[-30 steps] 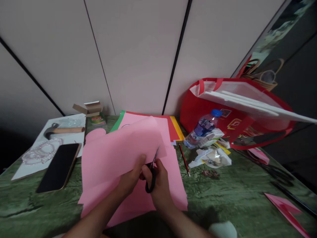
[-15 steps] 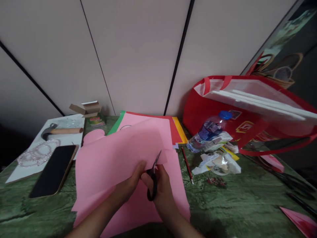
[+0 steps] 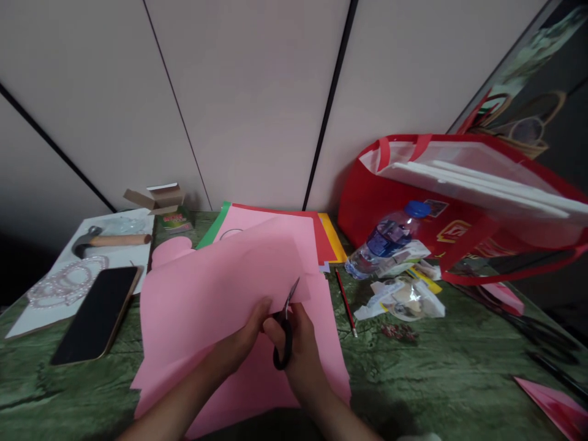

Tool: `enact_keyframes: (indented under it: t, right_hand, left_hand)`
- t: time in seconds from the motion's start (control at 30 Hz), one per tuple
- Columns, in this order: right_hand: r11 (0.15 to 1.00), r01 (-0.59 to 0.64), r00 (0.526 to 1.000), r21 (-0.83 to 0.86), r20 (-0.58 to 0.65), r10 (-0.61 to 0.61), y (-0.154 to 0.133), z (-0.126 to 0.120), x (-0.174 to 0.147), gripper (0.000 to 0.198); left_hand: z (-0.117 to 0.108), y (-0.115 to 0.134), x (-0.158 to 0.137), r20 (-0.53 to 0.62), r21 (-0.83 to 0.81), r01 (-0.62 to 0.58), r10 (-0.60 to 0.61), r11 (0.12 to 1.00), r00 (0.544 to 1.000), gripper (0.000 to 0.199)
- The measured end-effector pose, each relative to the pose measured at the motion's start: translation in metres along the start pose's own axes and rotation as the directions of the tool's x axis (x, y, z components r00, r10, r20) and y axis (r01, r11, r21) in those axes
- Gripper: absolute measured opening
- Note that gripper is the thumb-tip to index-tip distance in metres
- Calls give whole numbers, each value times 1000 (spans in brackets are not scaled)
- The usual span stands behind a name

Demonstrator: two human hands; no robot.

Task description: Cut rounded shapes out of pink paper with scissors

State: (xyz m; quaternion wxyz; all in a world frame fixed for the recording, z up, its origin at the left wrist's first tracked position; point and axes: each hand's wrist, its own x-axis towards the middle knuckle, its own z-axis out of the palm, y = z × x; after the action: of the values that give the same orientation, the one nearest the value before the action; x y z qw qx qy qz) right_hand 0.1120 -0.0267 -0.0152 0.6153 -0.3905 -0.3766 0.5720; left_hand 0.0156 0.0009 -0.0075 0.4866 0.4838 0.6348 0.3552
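Observation:
A large pink paper sheet (image 3: 215, 275) is raised over other pink sheets (image 3: 257, 392) on the table. My left hand (image 3: 248, 327) pinches its near edge, the thumb on top and the other fingers hidden beneath. Black-handled scissors (image 3: 283, 337) are in my right hand (image 3: 303, 349), with the thumb at one handle loop. Their blades point away and up, lying against the right part of the raised sheet, close to my left fingertips. Whether the paper sits between the blades is hard to make out.
Left lie a phone (image 3: 96, 315), a hammer (image 3: 113, 241), beads (image 3: 68, 282) and an opened small box (image 3: 169, 205). Right are a red pencil (image 3: 346, 303), a water bottle (image 3: 386, 239), clear packaging (image 3: 404, 300), a red bag (image 3: 381, 190) and larger black scissors (image 3: 546, 334). Coloured sheets (image 3: 331, 239) lie behind.
The view has shifted very slightly. Both hands, the scissors and the raised pink sheet look nearly the same as before.

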Motion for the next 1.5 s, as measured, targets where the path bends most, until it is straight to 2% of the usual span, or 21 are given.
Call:
enact_keyframes:
  t: [0.23,0.43,0.77,0.97,1.37,1.5]
  right_hand:
    - [1000,1,1000,-27,-6,-1,6,-2,-1,23]
    - [996,-2,1000,-87,-31,-1,5,-1,-3,24]
    - [991,-3,1000,-132,-27,0,5,-2,-2,27]
    - [994,-20,999,-104,-33,17,5,-1,-2,26]
    - [993,-44,998,-106,-45,39,11,-5,0,26]
    - [992,-49,998,-118,-36,45,15,-9,3,26]
  left_hand:
    - [-1,17,-10,81,4,59,-59,998,995,35]
    - [-3,25,-14,148,15,12,-14,1000,989,39]
    - [-6,16,-8,175,54,-72,61,996,983,38]
    - [-5,15,-8,126,66,-49,40,997,991,39]
    - [-7,21,-10,160,66,-16,5,998,987,40]
    - [-9,21,-7,192,40,-53,45,998,980,40]
